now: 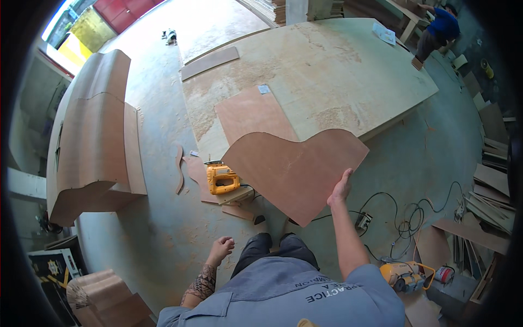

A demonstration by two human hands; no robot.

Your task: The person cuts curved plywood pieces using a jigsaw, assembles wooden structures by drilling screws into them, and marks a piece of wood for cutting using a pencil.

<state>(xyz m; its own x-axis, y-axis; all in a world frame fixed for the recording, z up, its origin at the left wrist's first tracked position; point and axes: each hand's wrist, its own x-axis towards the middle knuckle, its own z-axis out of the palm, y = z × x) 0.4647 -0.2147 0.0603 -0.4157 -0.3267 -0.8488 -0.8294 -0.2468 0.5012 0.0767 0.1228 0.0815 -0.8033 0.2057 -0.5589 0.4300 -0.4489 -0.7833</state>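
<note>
My right hand (340, 188) grips the lower right edge of a brown plywood panel (297, 174), which is held up in front of me. Two rounded humps form its top edge, and its lower end comes to a point. Down beside my body hangs my left hand (220, 250), its fingers curled in with nothing seen in them. A yellow jigsaw (220, 179) rests near the panel's left side, by the corner of the big wooden sheet. Behind the panel, a flat reddish plywood piece (248, 115) lies partly hidden on that sheet.
A large sheet-topped platform (327, 71) spreads ahead, with sawdust on it. Left stands a curved wooden form (95, 125). Wavy offcuts (179, 169) lie on the floor. Cables (406, 218), a yellow compressor (406, 275) and stacked boards (487, 201) are at right. Another person (438, 30) works far right.
</note>
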